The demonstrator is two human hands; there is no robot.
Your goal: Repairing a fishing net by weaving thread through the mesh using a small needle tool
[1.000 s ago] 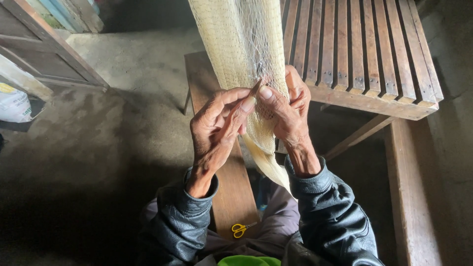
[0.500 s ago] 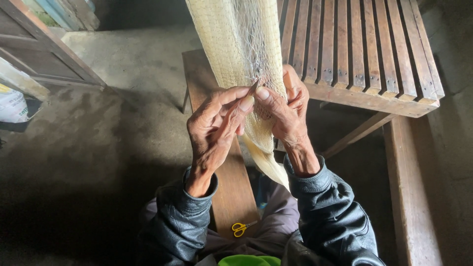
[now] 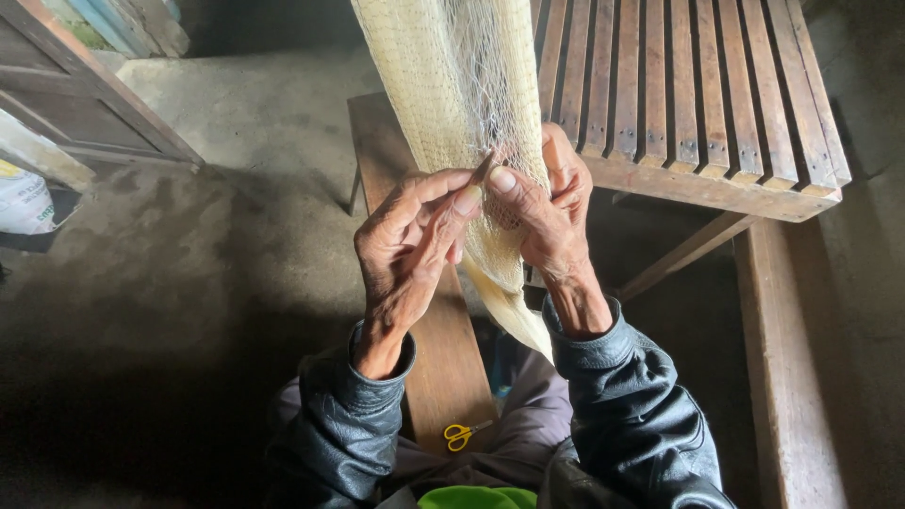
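Concrete floor (image 3: 236,123) under a narrow wooden bench (image 3: 443,358), slatted seat (image 3: 698,94) alongside.
I see my left hand (image 3: 405,250) and right hand (image 3: 542,212) pinching the hanging pale fishing net (image 3: 452,85) together at thumb tips; yellow scissors (image 3: 462,435) lie on the bench.

Dim light. Rough grey concrete floor (image 3: 189,236); slatted wooden bench (image 3: 698,94); plank bench (image 3: 443,349); wooden door (image 3: 66,94) upper left.

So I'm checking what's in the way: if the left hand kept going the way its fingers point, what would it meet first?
Probably the right hand's thumb, then the pale net; the left hand's fingertips already pinch there.
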